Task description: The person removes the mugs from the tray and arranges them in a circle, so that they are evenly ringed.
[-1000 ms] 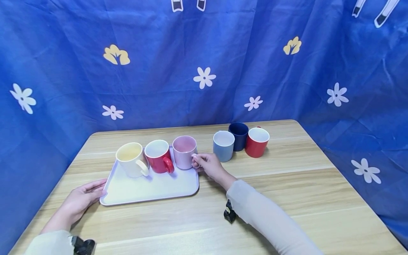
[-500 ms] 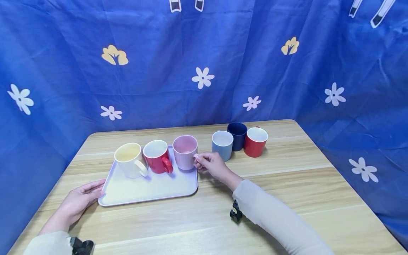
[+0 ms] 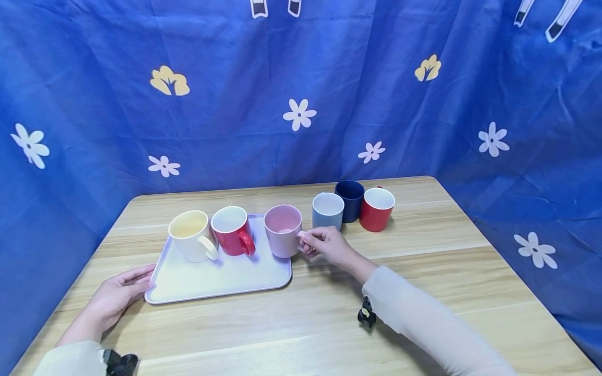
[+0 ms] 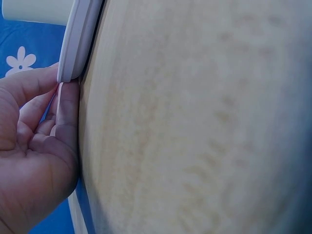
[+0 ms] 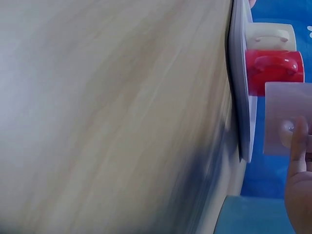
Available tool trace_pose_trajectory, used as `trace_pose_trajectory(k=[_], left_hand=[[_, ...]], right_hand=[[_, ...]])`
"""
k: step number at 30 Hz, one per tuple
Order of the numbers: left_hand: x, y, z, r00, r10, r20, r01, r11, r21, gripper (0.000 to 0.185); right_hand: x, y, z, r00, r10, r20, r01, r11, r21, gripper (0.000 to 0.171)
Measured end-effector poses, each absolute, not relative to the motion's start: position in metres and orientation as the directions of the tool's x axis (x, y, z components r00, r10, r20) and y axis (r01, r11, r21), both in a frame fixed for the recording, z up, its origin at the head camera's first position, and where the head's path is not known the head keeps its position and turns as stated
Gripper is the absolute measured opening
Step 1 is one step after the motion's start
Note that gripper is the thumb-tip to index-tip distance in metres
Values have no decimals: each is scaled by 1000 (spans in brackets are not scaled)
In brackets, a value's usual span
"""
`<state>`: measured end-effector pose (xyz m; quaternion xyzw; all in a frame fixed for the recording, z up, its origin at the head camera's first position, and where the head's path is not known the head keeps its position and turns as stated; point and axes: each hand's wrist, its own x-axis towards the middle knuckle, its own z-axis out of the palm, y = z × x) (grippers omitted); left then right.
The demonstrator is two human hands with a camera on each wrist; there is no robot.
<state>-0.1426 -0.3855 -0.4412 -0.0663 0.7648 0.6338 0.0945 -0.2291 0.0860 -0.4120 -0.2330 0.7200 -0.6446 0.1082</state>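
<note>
Pink mug (image 3: pixel 282 230): held at the right edge of the white tray (image 3: pixel 211 282), apparently lifted a little and partly overhanging the tray's rim; whether its base touches the tray cannot be told. Glazed ceramic is judged: stiff, moderately heavy for its size, smooth and liable to slip, breakable if knocked against its neighbours. The handle, on the side facing the right hand, is judged the surest place to be taken; the rim or body would be second choices.

Right hand (image 3: pixel 326 244): fingers curled and pinched on the pink mug's handle, thumb on top. In the right wrist view only a fingertip is seen against the mug wall (image 5: pixel 287 117).

Red mug (image 3: pixel 232 230): upright on the tray, just beside the pink mug, handle toward the viewer. Cream mug (image 3: pixel 192 235): upright on the tray, next to the red mug.

Left hand (image 3: pixel 117 295): fingers extended, fairly straight, resting against the tray's near left corner; contact of fingertips with the rim is confirmed in the left wrist view (image 4: pixel 68 97).

Light blue mug (image 3: pixel 327 210), navy mug (image 3: pixel 350 200), second red mug (image 3: pixel 377 209): grouped close together on the wooden table (image 3: pixel 423 292), behind the right hand.

Blue flowered cloth (image 3: pixel 301 89): hung behind the table.
</note>
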Motion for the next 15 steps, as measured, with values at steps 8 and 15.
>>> trace_pose_trajectory(k=[8, 15], left_hand=[[-144, -387, -442, -974, 11, -227, -221, 189, 957, 49], [-143, -386, -442, -974, 4, -228, -222, 220, 950, 57]], right_hand=[[-227, 114, -412, -843, -517, 151, -211, 59, -976, 22], [-224, 141, -409, -824, -549, 140, -193, 40, -980, 23]])
